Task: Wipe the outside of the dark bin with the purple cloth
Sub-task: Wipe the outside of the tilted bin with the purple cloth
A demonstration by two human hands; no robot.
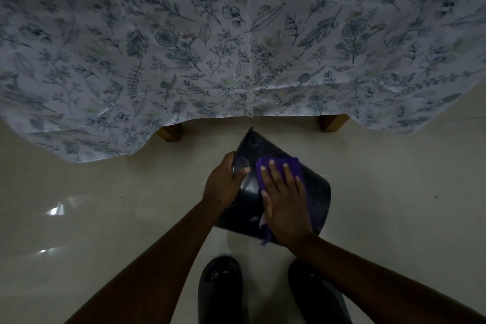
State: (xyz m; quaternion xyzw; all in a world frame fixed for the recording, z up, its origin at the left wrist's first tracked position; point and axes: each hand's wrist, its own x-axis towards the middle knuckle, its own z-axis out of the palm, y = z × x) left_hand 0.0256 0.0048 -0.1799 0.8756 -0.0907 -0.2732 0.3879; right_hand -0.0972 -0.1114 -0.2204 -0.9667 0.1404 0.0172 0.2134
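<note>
The dark bin [317,192] lies tipped on its side above the pale floor, its mouth pointing away toward the table. My left hand [223,187] grips the bin's left rim and holds it up. The purple cloth [265,163] is spread on the bin's upper side wall. My right hand [285,200] presses flat on the cloth with fingers spread, covering most of it. A frayed corner of the cloth hangs below my right wrist.
A table draped in a floral tablecloth [236,47] fills the upper view, with two wooden legs [169,133] showing beneath its hem. The glossy pale floor [105,205] surrounds the bin. My two feet in dark slippers [221,287] stand just below the bin.
</note>
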